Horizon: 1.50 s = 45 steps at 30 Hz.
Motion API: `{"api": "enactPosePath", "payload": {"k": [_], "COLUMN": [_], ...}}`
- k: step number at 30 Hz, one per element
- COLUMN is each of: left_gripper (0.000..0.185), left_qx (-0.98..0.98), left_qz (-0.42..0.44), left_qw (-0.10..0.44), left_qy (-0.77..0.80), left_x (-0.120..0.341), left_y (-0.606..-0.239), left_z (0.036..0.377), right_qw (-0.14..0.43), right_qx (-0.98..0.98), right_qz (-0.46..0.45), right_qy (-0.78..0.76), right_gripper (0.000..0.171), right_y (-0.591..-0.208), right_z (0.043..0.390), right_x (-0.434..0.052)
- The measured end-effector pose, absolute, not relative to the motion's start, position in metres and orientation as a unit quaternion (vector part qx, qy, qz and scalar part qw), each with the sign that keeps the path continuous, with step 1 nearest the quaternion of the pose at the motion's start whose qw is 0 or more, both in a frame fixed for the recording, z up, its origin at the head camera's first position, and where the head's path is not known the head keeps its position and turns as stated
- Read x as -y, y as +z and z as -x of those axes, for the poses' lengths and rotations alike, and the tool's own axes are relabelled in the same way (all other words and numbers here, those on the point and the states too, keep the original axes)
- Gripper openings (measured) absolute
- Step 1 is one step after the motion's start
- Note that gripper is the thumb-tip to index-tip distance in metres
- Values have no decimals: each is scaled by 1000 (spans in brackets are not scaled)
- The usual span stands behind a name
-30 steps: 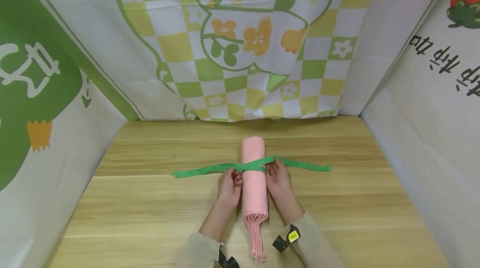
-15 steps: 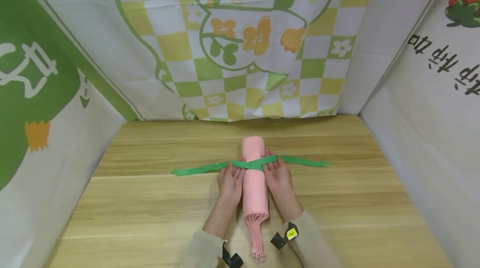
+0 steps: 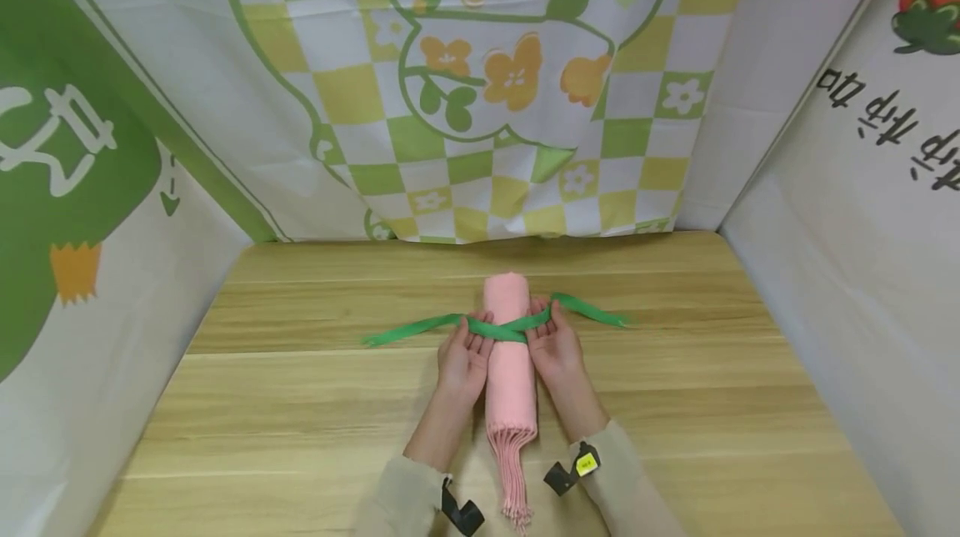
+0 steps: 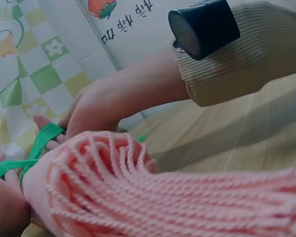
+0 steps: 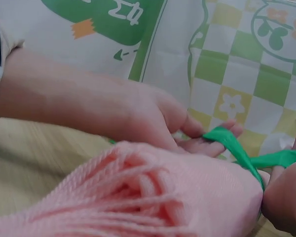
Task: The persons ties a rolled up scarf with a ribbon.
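A rolled pink scarf [image 3: 512,387] lies lengthwise on the wooden table, its fringe [image 3: 512,470] trailing towards me. Around its middle passes a green ribbon [image 3: 506,332], whose two ends cross on top of the roll. On the left side my left hand [image 3: 463,363] pinches one end between thumb and fingers. My right hand [image 3: 557,353] pinches the other end on the right. Both palms face up beside the roll, and some fingertips are hidden behind the ribbon. In the left wrist view the fringe [image 4: 187,197] fills the foreground; the right wrist view shows the ribbon [image 5: 241,153] pulled taut.
The wooden table [image 3: 300,420] stretches out on both sides of the scarf. A checked, flower-printed cloth [image 3: 510,187] hangs at the back edge, and printed white side walls [image 3: 840,270] close off left and right. Each wrist wears a black camera [image 3: 461,512].
Both hands have shifted slightly forward, lifting the ribbon at the pinched points. The loose ribbon ends have drawn inward and now angle down from the hands. The scarf has stayed in place.
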<state>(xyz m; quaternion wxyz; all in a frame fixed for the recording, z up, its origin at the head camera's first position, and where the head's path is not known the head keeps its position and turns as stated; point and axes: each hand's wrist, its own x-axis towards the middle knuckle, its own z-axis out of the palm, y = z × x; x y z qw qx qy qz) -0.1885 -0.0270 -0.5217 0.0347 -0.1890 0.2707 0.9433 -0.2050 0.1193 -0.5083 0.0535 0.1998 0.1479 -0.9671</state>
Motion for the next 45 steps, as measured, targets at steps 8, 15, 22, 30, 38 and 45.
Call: {"api": "enactPosePath", "payload": {"k": [8,15,22,30,38,45], "left_gripper": [24,28,32,31,29,30], "left_qx": [-411,-520,-617,-688,-717,-704], "left_qz": [129,74,5,-73,-105,-151], "left_qw": [103,154,202,212,211,212], "left_qy": [896,837,760,690,656,661], "left_x": [40,47,52,53,49,45], "left_y": [-523,-520,-513,-502,-499,-500], "left_z": [198,210,220,226,228,231], "right_qw": [87,107,88,91,134,150], "right_qx": [-259,-356,-432,-493,-607,-647], "right_qz": [-128,-105,-98,-39,6,72], "right_qy": [-953,-922,-892,-864,-783,-744], "right_gripper": [21,19,19,44,43,43], "right_y": [-514,-521,-523,-516,-509,-509], "right_z": [209,215,222,227,228,228], "right_x": [-128,-136,-136,-134,-132,-133]}}
